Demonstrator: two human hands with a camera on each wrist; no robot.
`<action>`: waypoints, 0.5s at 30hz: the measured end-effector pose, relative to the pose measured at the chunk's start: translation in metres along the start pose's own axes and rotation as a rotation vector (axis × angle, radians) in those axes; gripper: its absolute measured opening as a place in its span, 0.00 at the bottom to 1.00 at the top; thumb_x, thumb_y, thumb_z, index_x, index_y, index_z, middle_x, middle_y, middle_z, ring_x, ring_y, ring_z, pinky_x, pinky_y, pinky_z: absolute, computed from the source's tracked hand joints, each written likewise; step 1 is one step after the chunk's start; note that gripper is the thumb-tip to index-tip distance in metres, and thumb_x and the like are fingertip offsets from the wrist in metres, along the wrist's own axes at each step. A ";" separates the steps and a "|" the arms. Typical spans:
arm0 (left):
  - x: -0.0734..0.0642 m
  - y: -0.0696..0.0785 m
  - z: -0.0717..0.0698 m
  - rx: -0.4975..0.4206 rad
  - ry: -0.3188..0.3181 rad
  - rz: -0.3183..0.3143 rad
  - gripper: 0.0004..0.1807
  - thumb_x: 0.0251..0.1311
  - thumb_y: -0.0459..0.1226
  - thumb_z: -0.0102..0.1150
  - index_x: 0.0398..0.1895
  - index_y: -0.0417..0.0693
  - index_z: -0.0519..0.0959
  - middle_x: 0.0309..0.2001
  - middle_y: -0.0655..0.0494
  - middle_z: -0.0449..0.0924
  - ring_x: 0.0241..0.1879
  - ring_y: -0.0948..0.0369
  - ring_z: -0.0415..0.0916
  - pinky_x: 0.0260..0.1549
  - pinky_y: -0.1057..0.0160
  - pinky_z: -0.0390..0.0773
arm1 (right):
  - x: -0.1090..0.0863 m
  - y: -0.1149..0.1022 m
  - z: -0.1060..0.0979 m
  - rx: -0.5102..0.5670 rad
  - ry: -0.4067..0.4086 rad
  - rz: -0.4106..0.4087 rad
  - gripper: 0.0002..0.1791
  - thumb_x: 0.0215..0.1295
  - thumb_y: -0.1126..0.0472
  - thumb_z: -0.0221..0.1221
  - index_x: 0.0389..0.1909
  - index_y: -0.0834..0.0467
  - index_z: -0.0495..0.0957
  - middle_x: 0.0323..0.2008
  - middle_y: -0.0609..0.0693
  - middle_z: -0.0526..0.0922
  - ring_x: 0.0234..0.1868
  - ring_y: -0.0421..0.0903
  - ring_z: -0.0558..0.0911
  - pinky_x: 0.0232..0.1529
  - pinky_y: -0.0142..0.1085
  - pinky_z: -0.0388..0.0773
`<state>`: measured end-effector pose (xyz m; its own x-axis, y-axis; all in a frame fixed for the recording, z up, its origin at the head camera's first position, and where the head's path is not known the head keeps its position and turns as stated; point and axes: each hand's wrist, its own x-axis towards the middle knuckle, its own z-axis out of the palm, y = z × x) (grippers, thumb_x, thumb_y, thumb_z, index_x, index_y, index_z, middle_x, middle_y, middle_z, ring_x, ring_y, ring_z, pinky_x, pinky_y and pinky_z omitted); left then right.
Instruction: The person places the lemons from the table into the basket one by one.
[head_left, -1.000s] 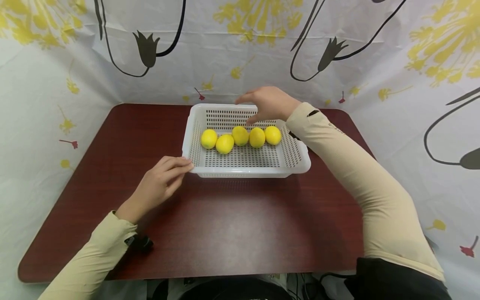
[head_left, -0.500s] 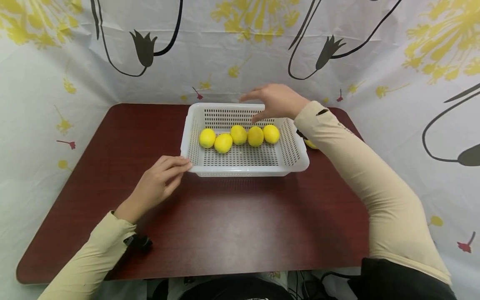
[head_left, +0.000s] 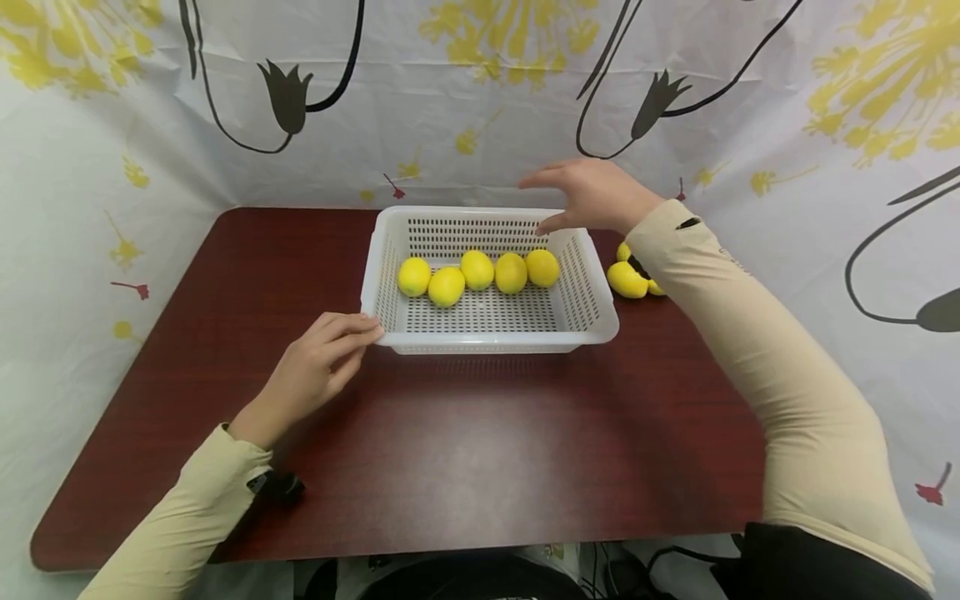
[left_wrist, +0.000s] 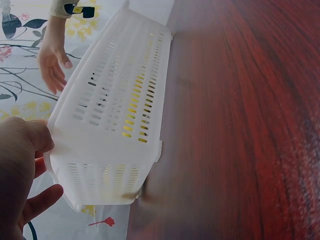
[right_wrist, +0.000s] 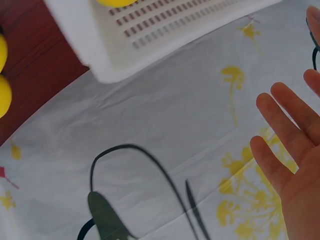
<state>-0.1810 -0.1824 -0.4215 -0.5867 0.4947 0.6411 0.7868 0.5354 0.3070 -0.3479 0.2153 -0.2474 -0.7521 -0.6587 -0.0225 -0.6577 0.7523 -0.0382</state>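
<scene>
Against left hand, near right hand, white basket, lemons inside

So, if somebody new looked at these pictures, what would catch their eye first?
Probably the five bright yellow lemons in an uneven row inside the white plastic basket, on the dark red table. Next, perhaps, the right hand, fingers spread above the basket's far right rim, with more lemons beside the basket, partly behind the sleeve.
</scene>
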 end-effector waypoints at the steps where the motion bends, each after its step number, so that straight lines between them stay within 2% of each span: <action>1: 0.000 0.000 0.000 0.001 -0.001 -0.001 0.22 0.54 0.22 0.66 0.55 0.40 0.84 0.57 0.50 0.81 0.57 0.50 0.74 0.62 0.71 0.67 | -0.003 0.003 -0.001 0.004 0.000 0.011 0.41 0.57 0.43 0.72 0.72 0.49 0.70 0.70 0.55 0.71 0.67 0.59 0.71 0.65 0.57 0.67; 6: 0.001 0.001 0.000 -0.002 -0.006 -0.001 0.22 0.55 0.22 0.66 0.55 0.40 0.84 0.57 0.50 0.81 0.58 0.50 0.73 0.64 0.71 0.66 | -0.018 0.017 -0.004 0.042 0.025 0.054 0.41 0.58 0.46 0.72 0.72 0.50 0.70 0.69 0.56 0.72 0.67 0.60 0.71 0.65 0.58 0.66; 12: 0.000 0.000 0.001 -0.003 0.004 0.007 0.22 0.54 0.22 0.65 0.54 0.39 0.84 0.57 0.50 0.81 0.57 0.50 0.74 0.63 0.70 0.67 | -0.032 0.033 -0.005 0.036 0.058 0.097 0.41 0.58 0.46 0.73 0.71 0.51 0.71 0.68 0.60 0.72 0.67 0.63 0.70 0.64 0.61 0.66; 15: -0.001 0.000 0.002 0.004 0.007 0.009 0.23 0.54 0.21 0.65 0.55 0.40 0.84 0.57 0.51 0.81 0.57 0.50 0.74 0.62 0.70 0.68 | -0.037 0.042 -0.002 0.034 0.072 0.107 0.41 0.57 0.46 0.73 0.71 0.51 0.71 0.66 0.62 0.73 0.64 0.64 0.73 0.62 0.61 0.68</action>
<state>-0.1811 -0.1815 -0.4235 -0.5785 0.4944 0.6488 0.7912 0.5335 0.2989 -0.3471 0.2713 -0.2461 -0.8196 -0.5713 0.0437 -0.5730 0.8163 -0.0733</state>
